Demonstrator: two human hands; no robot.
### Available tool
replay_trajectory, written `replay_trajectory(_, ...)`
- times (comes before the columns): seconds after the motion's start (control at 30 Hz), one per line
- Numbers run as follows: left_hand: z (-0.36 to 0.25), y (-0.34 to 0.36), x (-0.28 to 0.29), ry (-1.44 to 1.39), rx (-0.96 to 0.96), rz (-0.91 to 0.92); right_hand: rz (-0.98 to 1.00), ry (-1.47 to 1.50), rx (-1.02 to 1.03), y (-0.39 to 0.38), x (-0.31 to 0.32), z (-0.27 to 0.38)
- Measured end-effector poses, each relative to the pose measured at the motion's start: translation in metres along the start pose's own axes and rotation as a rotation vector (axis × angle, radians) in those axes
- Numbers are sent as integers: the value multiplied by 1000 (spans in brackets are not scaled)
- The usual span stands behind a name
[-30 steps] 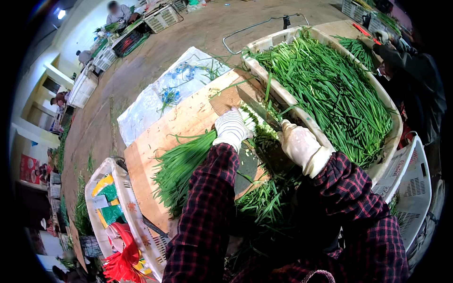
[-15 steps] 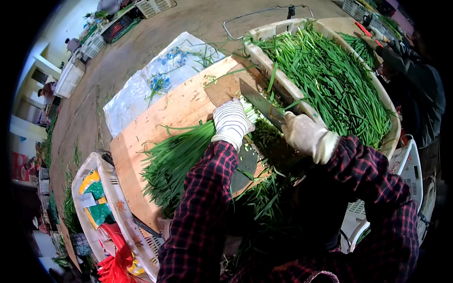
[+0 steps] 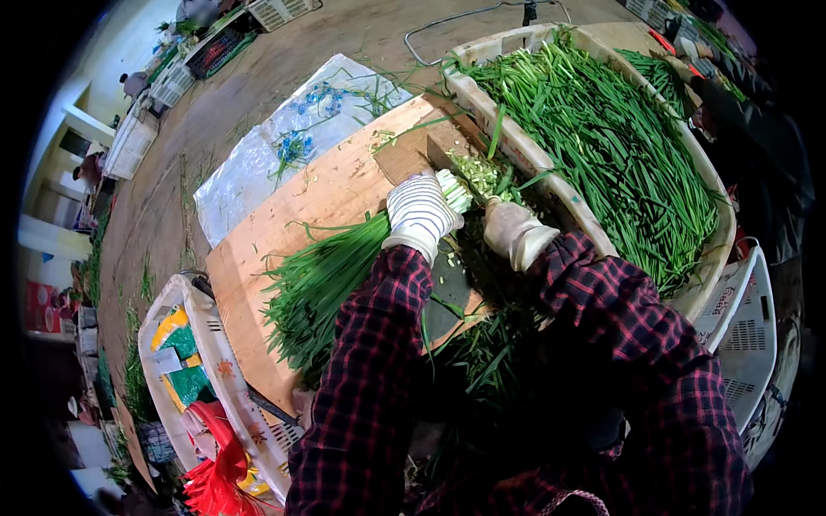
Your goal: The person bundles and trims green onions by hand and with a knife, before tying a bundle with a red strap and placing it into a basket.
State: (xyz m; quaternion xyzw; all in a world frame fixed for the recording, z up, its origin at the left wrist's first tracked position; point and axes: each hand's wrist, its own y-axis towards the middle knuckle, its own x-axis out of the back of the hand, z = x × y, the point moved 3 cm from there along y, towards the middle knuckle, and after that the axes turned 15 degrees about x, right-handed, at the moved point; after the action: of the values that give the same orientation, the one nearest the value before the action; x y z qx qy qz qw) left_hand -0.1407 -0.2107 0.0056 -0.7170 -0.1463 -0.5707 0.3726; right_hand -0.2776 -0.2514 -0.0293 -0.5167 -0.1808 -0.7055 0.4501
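Observation:
My left hand (image 3: 422,211), in a white striped glove, is closed around a bunch of garlic chives (image 3: 331,271). The green leaves fan out to the lower left over a wooden board (image 3: 249,249), and the pale stem ends poke out on the glove's right. In its pale glove, my right hand (image 3: 516,234) grips the handle of a broad-bladed knife (image 3: 448,160). The blade stands nearly edge-on beside the stem ends. Chopped pale bits (image 3: 480,175) lie right of the blade. A flat brown wooden piece (image 3: 404,160) sits just beyond my left hand.
A large pale crate (image 3: 551,176) heaped with loose chives (image 3: 611,163) borders the board on the right. At lower left, a white basket (image 3: 225,370) holds packets and red plastic strips (image 3: 215,469). A clear plastic sheet (image 3: 258,185) lies beyond the board. Another person's dark sleeve is at far right.
My right hand has moved left with the knife, whose blade has swung from broadside to nearly edge-on by the stem ends. More chopped bits show. My left hand keeps its hold, almost unmoved.

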Motion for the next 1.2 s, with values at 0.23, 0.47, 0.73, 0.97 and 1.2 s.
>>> replay_trajectory(0.23,23,-41,-6,-109,-307,-228,145,-52,-79,33,-41,-72)
replay_trajectory(0.47,95,-53,3,-146,39,-148,-329,-64,-2,-28,47,2)
replay_trajectory(0.73,143,-147,66,-484,-235,-370,-682,846,483,-130,75,91)
replay_trajectory(0.97,170,-225,129,-197,-410,-594,-583,674,577,-169,14,89)
replay_trajectory(1.2,143,-251,101,172,-441,-725,247,2460,517,-173,-41,147)
